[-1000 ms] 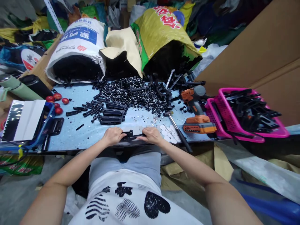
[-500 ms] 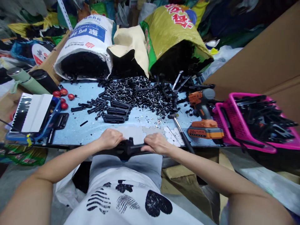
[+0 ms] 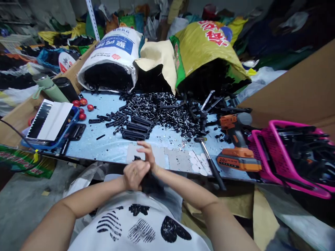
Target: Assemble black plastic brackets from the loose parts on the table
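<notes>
My left hand (image 3: 134, 175) is closed around a black plastic part (image 3: 150, 183) that I hold close to my body, just in front of the blue table's near edge (image 3: 110, 161). My right hand (image 3: 146, 154) rests on the upper end of the same part, with its fingers partly stretched out over the table edge. Most of the part is hidden behind my hands. A pile of small black pieces with metal pins (image 3: 164, 111) lies in the middle of the table. Several long black assembled parts (image 3: 134, 127) lie left of the pile.
An orange cordless drill (image 3: 235, 146) and a hammer (image 3: 209, 158) lie at the right. A pink basket (image 3: 293, 157) of black parts stands beyond them. Open sacks, white (image 3: 112, 59) and yellow (image 3: 206, 52), lie at the back. Red fruits (image 3: 82, 104) and a blue tray (image 3: 52, 123) sit left.
My hands have lifted the black part off the table edge, drawn it toward my body and come together over it. The view has shifted to the left.
</notes>
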The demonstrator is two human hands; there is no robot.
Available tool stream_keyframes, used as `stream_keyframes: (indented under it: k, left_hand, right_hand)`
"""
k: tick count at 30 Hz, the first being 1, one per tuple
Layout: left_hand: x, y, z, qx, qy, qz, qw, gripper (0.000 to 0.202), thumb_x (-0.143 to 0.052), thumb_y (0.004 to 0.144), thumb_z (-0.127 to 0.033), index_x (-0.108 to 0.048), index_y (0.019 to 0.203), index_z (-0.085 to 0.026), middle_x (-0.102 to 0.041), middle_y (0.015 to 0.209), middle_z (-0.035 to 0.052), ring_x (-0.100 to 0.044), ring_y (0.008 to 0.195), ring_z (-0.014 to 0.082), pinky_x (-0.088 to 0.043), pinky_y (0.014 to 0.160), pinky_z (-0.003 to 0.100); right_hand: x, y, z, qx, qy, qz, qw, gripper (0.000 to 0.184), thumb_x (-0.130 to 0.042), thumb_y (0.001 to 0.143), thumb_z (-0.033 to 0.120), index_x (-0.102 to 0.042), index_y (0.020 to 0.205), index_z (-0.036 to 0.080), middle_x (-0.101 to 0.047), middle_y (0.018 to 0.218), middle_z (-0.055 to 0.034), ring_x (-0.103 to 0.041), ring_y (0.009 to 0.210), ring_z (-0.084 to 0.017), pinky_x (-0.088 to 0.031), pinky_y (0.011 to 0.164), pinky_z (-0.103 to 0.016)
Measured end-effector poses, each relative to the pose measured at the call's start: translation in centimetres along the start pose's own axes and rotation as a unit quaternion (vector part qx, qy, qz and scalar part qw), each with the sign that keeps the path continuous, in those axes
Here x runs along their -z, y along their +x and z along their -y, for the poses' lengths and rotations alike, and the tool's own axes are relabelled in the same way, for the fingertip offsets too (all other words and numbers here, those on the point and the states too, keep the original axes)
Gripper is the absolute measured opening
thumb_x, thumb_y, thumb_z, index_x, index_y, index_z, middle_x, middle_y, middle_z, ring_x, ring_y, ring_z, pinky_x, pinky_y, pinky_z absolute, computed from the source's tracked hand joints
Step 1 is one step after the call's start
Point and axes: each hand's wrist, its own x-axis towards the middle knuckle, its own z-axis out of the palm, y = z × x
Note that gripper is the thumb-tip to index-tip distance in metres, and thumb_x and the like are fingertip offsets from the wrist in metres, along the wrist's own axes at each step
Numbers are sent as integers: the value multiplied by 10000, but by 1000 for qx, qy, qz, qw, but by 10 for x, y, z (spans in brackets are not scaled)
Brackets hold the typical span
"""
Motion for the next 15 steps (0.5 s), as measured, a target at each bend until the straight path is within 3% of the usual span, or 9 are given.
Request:
stream_keyframes:
  k: [2, 4, 7, 10, 15]
  left_hand:
    - [-6, -8, 30, -9, 86, 96, 992, 639, -372, 875, -603, -501, 1252, -104, -659, 949, 166, -644, 916, 272, -514, 753, 366]
    - [-13, -11, 57, 12, 117, 234, 965, 621, -449, 854, -582, -519, 1247, -106, -639, 1068, 188, -602, 1049, 299, -484, 869, 398]
    - [-28, -7, 82, 111, 182, 364, 906, 741, -518, 813, -582, -436, 1333, -60, -425, 1383, 223, -319, 1336, 354, -306, 1070, 467]
    - [-49, -1, 98, 184, 221, 411, 865, 834, -491, 807, -618, -350, 1390, -37, -298, 1467, 218, -174, 1392, 352, -185, 1121, 487]
    - [-81, 17, 130, 233, 249, 404, 849, 761, -409, 863, -584, -328, 1408, -59, -307, 1465, 209, -207, 1384, 345, -121, 1115, 538]
  right_hand:
    - [9, 42, -29, 39, -85, 13, 996, 604, -191, 884, 658, -583, 1059, 233, -514, 1232, -97, -442, 1191, -245, -349, 1005, -452]
    - [19, 83, -61, -1, -226, 16, 974, 516, -340, 891, 595, -598, 1105, 203, -489, 1296, -116, -406, 1237, -254, -314, 1038, -433]
    - [28, 121, -105, -62, -373, 116, 918, 550, -458, 853, 586, -589, 1207, 186, -471, 1347, -138, -419, 1238, -289, -317, 1032, -442]
    - [33, 138, -138, -37, -395, 218, 892, 539, -462, 857, 582, -587, 1242, 225, -522, 1324, -86, -473, 1200, -256, -357, 1012, -393]
    - [39, 178, -175, 59, -373, 291, 879, 481, -465, 881, 527, -588, 1246, 238, -550, 1306, -33, -466, 1231, -211, -318, 1063, -343]
